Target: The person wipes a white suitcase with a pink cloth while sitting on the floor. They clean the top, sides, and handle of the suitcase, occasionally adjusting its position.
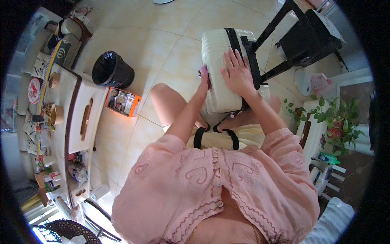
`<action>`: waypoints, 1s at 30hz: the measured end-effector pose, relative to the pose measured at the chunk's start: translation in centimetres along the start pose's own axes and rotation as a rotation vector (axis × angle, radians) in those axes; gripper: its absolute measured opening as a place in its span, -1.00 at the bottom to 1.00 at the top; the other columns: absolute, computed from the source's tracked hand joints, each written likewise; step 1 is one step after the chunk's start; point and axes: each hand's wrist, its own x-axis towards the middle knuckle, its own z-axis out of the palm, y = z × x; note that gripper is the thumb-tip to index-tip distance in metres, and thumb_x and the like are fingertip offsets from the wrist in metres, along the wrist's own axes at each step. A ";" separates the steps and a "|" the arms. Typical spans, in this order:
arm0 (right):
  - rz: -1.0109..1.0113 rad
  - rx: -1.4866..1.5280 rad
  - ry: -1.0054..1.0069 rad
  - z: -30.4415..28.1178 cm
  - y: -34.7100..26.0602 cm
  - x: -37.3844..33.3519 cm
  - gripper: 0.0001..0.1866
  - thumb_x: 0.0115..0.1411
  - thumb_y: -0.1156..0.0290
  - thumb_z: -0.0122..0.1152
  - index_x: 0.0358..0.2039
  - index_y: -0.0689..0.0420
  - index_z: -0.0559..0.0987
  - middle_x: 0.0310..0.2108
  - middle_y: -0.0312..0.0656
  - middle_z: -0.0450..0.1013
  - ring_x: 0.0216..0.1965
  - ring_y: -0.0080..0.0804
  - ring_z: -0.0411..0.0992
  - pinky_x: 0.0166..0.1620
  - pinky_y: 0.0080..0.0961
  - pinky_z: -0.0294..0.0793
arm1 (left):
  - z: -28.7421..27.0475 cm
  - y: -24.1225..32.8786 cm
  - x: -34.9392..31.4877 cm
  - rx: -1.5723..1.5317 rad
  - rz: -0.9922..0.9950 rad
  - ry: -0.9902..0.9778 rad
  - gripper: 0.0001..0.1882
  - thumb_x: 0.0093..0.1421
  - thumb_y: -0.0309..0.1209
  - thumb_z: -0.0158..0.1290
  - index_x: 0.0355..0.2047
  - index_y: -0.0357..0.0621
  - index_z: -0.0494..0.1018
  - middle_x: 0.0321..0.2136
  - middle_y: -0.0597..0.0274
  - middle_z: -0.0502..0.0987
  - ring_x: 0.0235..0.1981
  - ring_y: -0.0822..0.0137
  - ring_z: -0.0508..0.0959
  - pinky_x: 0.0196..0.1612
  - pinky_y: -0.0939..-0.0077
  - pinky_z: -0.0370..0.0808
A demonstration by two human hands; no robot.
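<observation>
A cream ribbed suitcase (217, 89) stands between my knees, with black trim and its black telescopic handle (280, 69) pulled out to the right. My right hand (237, 73) lies flat on its upper face, fingers spread. Against the left side of the case is my left hand (204, 83), its fingers closed and partly hidden. A small purple patch shows at its fingertips; what it belongs to is too small to make out.
A black bin (113, 70) and an orange-edged box of small items (122, 101) stand on the tiled floor at left, beside a white table (77, 118). At right are a black wheeled case (310, 38) and a leafy plant (339, 122).
</observation>
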 end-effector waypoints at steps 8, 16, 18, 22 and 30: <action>0.012 -0.098 -0.019 0.0 0.7 -0.3 -0.37 0.26 0.07 -0.20 0.24 0.16 0.12 0.30 -0.03 -0.04 0.33 -0.10 -0.11 0.28 -0.06 -0.10 | 1.0 3.1 3.2 0.091 0.228 -0.137 -0.19 0.26 0.22 -0.58 0.32 -0.10 -0.27 0.33 0.23 -0.22 0.33 0.34 -0.19 0.31 0.44 -0.23; 0.008 -0.089 -0.050 -0.3 0.9 -0.1 -0.38 0.26 0.08 -0.21 0.25 0.15 0.10 0.30 -0.03 -0.05 0.33 -0.08 -0.13 0.27 -0.06 -0.10 | -1.2 -7.9 1.9 0.023 -0.093 0.018 -0.06 0.13 0.40 -0.58 0.32 0.00 -0.18 0.21 0.27 0.10 0.20 0.26 0.13 0.19 0.44 0.08; 0.017 -0.073 -0.045 0.0 1.2 -0.1 -0.38 0.26 0.08 -0.21 0.25 0.15 0.10 0.31 -0.03 -0.06 0.33 -0.09 -0.12 0.27 -0.06 -0.10 | -1.4 -7.2 2.1 0.014 -0.079 -0.014 -0.13 0.21 0.29 -0.58 0.31 -0.10 -0.21 0.27 0.22 -0.02 0.27 0.29 -0.01 0.26 0.45 -0.05; 0.029 -0.100 -0.034 0.1 1.1 0.4 -0.38 0.27 0.08 -0.21 0.25 0.15 0.10 0.31 -0.03 -0.07 0.33 -0.10 -0.13 0.27 -0.06 -0.10 | 1.4 3.0 2.0 -0.051 0.206 -0.072 -0.23 0.31 0.13 -0.61 0.30 -0.24 -0.20 0.30 0.18 -0.12 0.31 0.33 -0.12 0.31 0.48 -0.20; 0.022 -0.110 -0.065 0.0 1.0 0.4 -0.36 0.25 0.08 -0.19 0.25 0.19 0.11 0.30 -0.01 -0.06 0.33 -0.10 -0.14 0.27 -0.03 -0.10 | -0.9 -0.6 5.8 0.065 0.120 -0.062 -0.14 0.20 0.31 -0.55 0.33 0.04 -0.26 0.31 0.24 -0.10 0.30 0.30 -0.08 0.25 0.41 -0.08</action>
